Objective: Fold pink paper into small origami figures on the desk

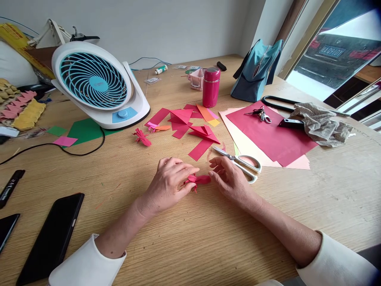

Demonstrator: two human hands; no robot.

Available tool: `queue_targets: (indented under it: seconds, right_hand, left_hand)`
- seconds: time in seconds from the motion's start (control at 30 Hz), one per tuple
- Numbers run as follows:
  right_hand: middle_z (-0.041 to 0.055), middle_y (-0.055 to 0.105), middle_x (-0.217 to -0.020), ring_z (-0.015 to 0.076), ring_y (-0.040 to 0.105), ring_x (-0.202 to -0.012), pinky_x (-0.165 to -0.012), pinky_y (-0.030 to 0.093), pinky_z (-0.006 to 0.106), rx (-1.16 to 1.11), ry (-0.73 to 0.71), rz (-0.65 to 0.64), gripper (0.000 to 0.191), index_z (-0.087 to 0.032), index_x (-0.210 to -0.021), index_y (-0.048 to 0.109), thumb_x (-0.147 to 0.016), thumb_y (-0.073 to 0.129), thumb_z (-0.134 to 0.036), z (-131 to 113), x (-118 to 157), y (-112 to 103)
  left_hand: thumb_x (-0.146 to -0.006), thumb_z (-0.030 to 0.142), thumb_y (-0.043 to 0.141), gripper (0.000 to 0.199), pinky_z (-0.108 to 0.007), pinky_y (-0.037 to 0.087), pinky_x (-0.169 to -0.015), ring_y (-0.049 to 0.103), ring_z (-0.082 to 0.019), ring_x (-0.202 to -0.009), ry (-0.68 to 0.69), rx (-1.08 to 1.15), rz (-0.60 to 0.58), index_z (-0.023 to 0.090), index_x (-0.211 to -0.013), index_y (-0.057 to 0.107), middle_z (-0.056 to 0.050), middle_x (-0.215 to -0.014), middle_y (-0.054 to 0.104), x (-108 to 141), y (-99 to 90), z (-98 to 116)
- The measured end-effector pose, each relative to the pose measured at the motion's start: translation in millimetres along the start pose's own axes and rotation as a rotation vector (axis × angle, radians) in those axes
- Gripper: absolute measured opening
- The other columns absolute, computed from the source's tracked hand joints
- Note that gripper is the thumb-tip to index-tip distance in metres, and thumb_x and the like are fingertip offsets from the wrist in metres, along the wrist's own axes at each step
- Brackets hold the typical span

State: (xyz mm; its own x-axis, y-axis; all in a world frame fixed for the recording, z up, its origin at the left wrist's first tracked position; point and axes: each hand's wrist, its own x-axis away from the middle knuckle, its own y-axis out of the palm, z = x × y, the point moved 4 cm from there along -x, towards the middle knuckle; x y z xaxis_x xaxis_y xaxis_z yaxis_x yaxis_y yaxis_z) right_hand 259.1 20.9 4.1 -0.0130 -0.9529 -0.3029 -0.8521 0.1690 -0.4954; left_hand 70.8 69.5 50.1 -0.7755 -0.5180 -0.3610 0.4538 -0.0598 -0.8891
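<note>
A small folded red paper figure point(202, 179) lies low over the wooden table between my two hands. My left hand point(171, 180) is closed on its left part, thumb in front and fingers over the top. Just right of the figure's right end is my right hand point(228, 176), its fingers curled and thumb apart from them, holding nothing visible. White-handled scissors point(251, 163) lie behind and beside my right hand. Beyond my hands, red paper pieces point(200, 149) are spread out, and another folded red figure point(142, 137) rests to their left.
A white and blue fan point(98, 83) stands back left, its black cable point(74, 153) crossing the table. A pink flask point(211, 87) and blue bag point(256, 73) stand behind. Large red sheets point(268, 135) with keys lie right; a black phone point(52, 234) is front left.
</note>
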Motion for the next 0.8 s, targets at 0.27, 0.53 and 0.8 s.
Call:
queue_targets:
  seconds: [0.27,0.53,0.8]
  right_hand:
    - [0.0055,0.063,-0.096,0.0170,0.061,-0.082,-0.072,0.052,0.031,0.057,-0.035,-0.032,0.014,-0.021,-0.100,0.058,-0.090,0.057,-0.012,-7,-2,-2]
    - [0.0059,0.068,-0.104,0.0224,0.060,-0.098,-0.089,0.046,0.038,0.160,-0.202,-0.216,0.025,-0.020,-0.107,0.061,-0.085,0.067,-0.010,-19,-2,13]
    - [0.0051,0.069,-0.092,0.0210,0.059,-0.088,-0.083,0.044,0.034,0.241,-0.216,-0.214,0.015,-0.018,-0.097,0.062,-0.086,0.067,-0.009,-17,-1,26]
  left_hand:
    - [-0.092,0.025,0.061,0.022,-0.043,0.045,-0.095,0.060,-0.024,-0.103,-0.070,0.076,0.135,0.022,-0.113,0.068,-0.006,-0.107,0.074,1,-12.2,-14]
    - [-0.088,0.023,0.065,0.017,-0.042,0.040,-0.098,0.060,-0.023,-0.106,-0.062,0.029,-0.078,0.023,-0.105,0.066,-0.002,-0.106,0.072,3,1.2,-7]
    - [-0.089,0.018,0.064,0.005,-0.038,0.040,-0.092,0.062,-0.020,-0.091,-0.049,0.018,-0.039,0.021,-0.093,0.064,0.000,-0.091,0.072,3,6.4,-8]
